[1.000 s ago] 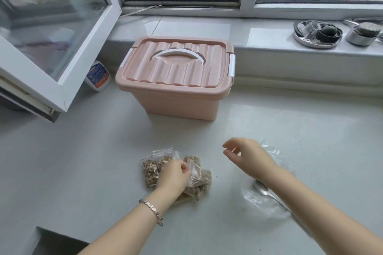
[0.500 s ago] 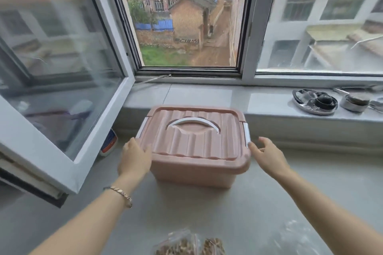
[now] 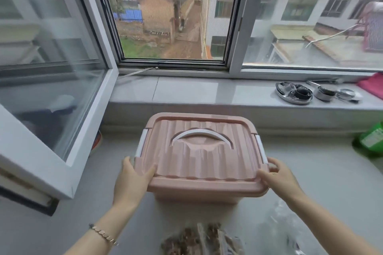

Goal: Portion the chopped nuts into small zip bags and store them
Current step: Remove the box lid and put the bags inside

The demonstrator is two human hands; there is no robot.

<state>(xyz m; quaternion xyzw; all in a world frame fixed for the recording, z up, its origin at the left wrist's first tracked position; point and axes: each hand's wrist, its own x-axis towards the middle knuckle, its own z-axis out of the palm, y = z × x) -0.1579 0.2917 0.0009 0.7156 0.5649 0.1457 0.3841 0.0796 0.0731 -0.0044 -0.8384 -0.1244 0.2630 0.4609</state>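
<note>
A pink plastic storage box (image 3: 201,163) with a ribbed lid, a white handle and white side latches stands on the grey counter. My left hand (image 3: 132,178) grips the lid's front left corner, thumb on top. My right hand (image 3: 277,178) grips the front right corner, just below the right latch. Small zip bags of chopped nuts (image 3: 199,242) lie on the counter at the bottom edge, near me and apart from both hands. Crumpled clear plastic (image 3: 277,225) lies to their right.
An open window sash (image 3: 53,97) juts inward over the counter at the left. On the sill at the back right sit a metal tray with small parts (image 3: 294,93) and a pink cloth (image 3: 373,87). A green container (image 3: 371,141) stands at the right edge.
My left hand let go of the nut bags and both hands reached forward to the pink box, now gripping its front corners. The view tilted up; the box sits nearer to me.
</note>
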